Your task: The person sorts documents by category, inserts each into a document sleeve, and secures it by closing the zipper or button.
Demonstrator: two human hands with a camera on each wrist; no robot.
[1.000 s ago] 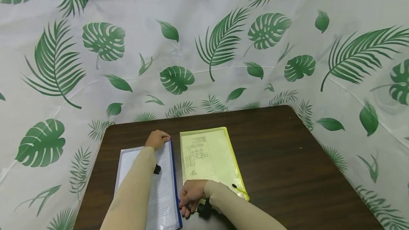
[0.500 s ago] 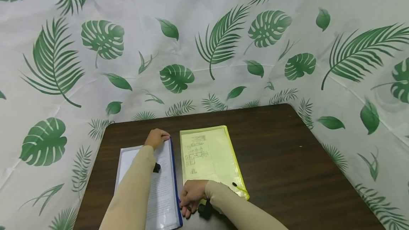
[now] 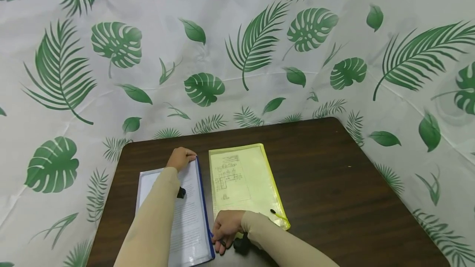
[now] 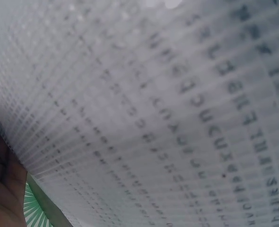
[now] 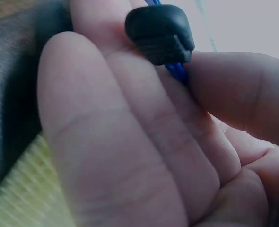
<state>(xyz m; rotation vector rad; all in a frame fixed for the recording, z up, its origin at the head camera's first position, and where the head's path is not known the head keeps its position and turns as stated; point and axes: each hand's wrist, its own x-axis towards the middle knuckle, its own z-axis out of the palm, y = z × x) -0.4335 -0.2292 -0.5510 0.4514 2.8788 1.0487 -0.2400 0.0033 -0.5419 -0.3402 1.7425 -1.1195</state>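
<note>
A clear mesh zip pouch [image 3: 189, 213] with a blue edge lies on the table's left part, printed paper inside it. At its far right corner, my left hand [image 3: 179, 159] grips the pouch; the mesh and print fill the left wrist view, where only part of that hand shows at the left edge. Near the pouch's lower right side is my right hand [image 3: 227, 226]. Its thumb and fingers pinch the blue cord of a zipper pull [image 5: 159, 33], whose black end stands out in the right wrist view. The slider itself is hidden.
To the right lies a yellow mesh zip pouch [image 3: 256, 188] with a drawing showing through and a yellow pull with a black end [image 3: 273, 211]. Both pouches are on a dark wooden table [image 3: 334, 184]. Leaf-patterned white cloth [image 3: 156, 52] hangs behind and beside it.
The head view has shifted slightly. Both hands keep their holds on the blue-edged pouch and its zipper pull, with hardly any visible movement.
</note>
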